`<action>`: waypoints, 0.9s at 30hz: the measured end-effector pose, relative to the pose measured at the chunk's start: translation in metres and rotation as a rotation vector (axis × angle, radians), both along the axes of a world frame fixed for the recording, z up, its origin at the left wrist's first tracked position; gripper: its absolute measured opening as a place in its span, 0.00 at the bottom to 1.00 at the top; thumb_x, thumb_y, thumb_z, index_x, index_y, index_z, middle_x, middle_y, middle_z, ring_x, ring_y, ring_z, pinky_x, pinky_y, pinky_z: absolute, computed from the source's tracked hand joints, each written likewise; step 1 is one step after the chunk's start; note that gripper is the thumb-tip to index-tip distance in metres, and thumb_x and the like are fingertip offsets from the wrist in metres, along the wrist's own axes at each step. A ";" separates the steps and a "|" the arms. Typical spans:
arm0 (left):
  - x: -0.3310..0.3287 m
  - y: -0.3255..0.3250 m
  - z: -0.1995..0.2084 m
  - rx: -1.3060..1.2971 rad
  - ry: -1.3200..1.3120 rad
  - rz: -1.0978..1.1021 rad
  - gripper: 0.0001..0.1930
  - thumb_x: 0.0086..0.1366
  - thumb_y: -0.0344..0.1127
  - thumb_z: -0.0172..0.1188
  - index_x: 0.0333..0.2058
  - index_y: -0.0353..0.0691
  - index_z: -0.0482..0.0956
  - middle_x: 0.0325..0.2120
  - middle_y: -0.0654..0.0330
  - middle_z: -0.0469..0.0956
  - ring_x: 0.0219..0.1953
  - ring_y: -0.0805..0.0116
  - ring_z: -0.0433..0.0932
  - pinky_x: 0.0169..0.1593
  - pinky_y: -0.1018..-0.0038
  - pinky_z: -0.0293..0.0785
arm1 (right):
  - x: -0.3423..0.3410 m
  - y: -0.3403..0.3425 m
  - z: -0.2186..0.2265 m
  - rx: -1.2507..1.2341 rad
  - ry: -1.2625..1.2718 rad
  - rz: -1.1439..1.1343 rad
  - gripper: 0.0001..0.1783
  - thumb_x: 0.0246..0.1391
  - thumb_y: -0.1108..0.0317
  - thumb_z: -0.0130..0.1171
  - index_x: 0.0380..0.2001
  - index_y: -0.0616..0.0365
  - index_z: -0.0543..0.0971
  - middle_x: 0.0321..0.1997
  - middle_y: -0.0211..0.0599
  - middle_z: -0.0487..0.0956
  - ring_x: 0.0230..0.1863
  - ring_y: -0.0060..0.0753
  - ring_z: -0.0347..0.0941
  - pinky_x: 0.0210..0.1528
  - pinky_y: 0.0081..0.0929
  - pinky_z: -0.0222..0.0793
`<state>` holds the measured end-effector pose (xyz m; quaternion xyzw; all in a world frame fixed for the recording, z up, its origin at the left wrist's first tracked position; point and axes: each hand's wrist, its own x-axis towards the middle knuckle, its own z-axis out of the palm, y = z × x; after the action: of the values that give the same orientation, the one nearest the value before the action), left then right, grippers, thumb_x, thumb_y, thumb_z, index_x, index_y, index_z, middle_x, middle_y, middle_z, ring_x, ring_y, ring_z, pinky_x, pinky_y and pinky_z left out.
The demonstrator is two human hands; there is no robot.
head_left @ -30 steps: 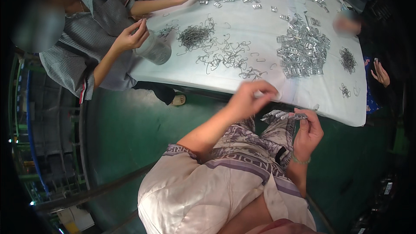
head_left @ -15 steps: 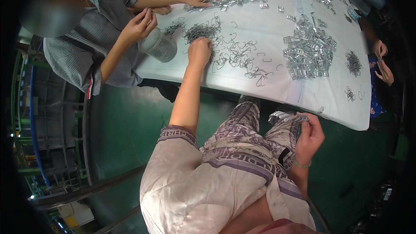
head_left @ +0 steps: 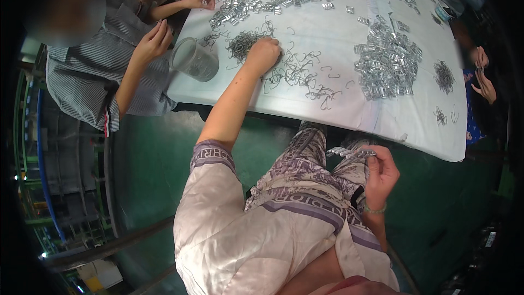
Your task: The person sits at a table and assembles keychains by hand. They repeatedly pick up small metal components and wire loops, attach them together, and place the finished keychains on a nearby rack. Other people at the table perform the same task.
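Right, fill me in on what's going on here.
The person's left hand is at the edge of a pile of wire hooks, fingers curled; whether it grips any is hidden. The right hand holds a row of small metal pieces just off the near edge of the white table. A heap of silvery buckle-like pieces lies right of the hooks. At left, a co-worker in a striped shirt is beside a clear tub.

Capital letters (head_left: 210, 154) are showing on clothing (head_left: 218, 216).
They are running around the left sleeve cuff (head_left: 214, 158), left of centre, and across the waist band (head_left: 308, 206), below centre; a white label (head_left: 491, 239), lower right, is appearing too small to read.
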<state>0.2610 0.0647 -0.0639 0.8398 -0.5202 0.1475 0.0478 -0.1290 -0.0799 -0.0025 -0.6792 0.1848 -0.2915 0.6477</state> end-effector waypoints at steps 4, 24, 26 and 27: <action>0.007 -0.007 0.001 0.146 -0.090 -0.067 0.06 0.50 0.32 0.55 0.20 0.40 0.80 0.25 0.60 0.78 0.34 0.61 0.77 0.40 0.66 0.74 | 0.003 0.000 0.002 -0.029 0.001 0.002 0.07 0.55 0.81 0.54 0.37 0.68 0.77 0.39 0.37 0.78 0.39 0.22 0.71 0.42 0.18 0.66; -0.219 -0.045 0.103 -0.593 1.199 -0.524 0.04 0.56 0.21 0.57 0.31 0.35 0.73 0.31 0.59 0.73 0.37 0.68 0.71 0.44 0.73 0.65 | 0.011 0.002 -0.006 0.019 -0.070 -0.200 0.05 0.55 0.78 0.57 0.35 0.68 0.77 0.33 0.31 0.77 0.31 0.16 0.70 0.34 0.15 0.66; -0.223 -0.049 0.101 -0.570 1.117 -0.516 0.05 0.55 0.21 0.57 0.31 0.35 0.73 0.30 0.59 0.73 0.36 0.66 0.71 0.43 0.73 0.65 | 0.009 0.001 -0.007 0.018 -0.077 -0.196 0.05 0.54 0.78 0.58 0.35 0.68 0.77 0.33 0.31 0.77 0.32 0.16 0.71 0.33 0.15 0.67; -0.224 -0.050 0.099 -0.568 1.100 -0.521 0.05 0.55 0.21 0.57 0.30 0.35 0.73 0.30 0.59 0.73 0.36 0.66 0.71 0.43 0.73 0.65 | 0.008 0.000 -0.006 0.002 -0.072 -0.206 0.05 0.54 0.78 0.58 0.35 0.67 0.77 0.33 0.32 0.78 0.32 0.17 0.71 0.33 0.15 0.67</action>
<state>0.0371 0.0147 0.0353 0.5945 -0.5469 -0.1870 0.5590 -0.1212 -0.0795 -0.0082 -0.6450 0.2306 -0.3806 0.6213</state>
